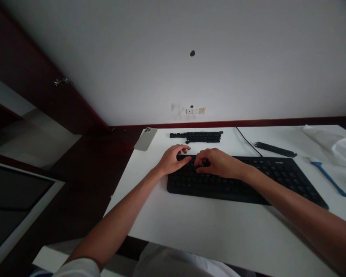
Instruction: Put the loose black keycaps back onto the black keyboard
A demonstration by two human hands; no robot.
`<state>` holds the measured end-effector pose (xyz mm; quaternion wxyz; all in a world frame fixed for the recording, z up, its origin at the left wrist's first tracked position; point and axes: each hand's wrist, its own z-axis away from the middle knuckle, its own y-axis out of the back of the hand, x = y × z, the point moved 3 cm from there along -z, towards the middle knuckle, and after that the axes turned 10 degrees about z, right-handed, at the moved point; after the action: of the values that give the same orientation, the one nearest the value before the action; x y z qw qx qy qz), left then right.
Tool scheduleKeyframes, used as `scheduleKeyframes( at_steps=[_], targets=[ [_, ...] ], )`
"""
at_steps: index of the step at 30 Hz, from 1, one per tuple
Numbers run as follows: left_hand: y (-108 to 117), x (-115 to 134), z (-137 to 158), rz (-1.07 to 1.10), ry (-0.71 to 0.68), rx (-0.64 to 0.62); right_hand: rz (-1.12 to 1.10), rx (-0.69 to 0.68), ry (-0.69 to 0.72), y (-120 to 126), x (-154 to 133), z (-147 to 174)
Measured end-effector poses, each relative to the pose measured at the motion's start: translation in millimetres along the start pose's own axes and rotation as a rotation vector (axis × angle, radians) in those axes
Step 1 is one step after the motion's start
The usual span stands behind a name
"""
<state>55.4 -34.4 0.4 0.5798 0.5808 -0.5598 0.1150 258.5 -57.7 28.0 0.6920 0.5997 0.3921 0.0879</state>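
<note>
Fingertips hidden on keyboard (248, 181) | left hand (171, 159) | right hand (219, 163)

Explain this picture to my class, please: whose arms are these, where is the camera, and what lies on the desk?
The camera sits on a person's head and looks forward and down, so the two bare arms reaching in from the bottom are that person's own. There is no machine here.

Both hands rest on the upper left part of a black keyboard on a white desk. The left hand lies with fingers curled over the keys; the right hand is beside it, fingertips pinched together at a key. Whether it grips anything is too small to tell.

Behind the keyboard lies a row of loose black keycaps. A phone lies face down at the desk's far left corner. To the right are a black bar, a blue tool and white plastic wrapping. A cable runs back toward the wall.
</note>
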Motion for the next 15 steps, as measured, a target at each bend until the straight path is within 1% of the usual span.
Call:
scheduleKeyframes(
  at_steps=[15],
  targets=[
    [-3.8, 6.6, -0.5, -0.082, -0.005, -0.048, 0.068, -0.007, -0.048, 1.9, -3.9, 1.3]
  ],
)
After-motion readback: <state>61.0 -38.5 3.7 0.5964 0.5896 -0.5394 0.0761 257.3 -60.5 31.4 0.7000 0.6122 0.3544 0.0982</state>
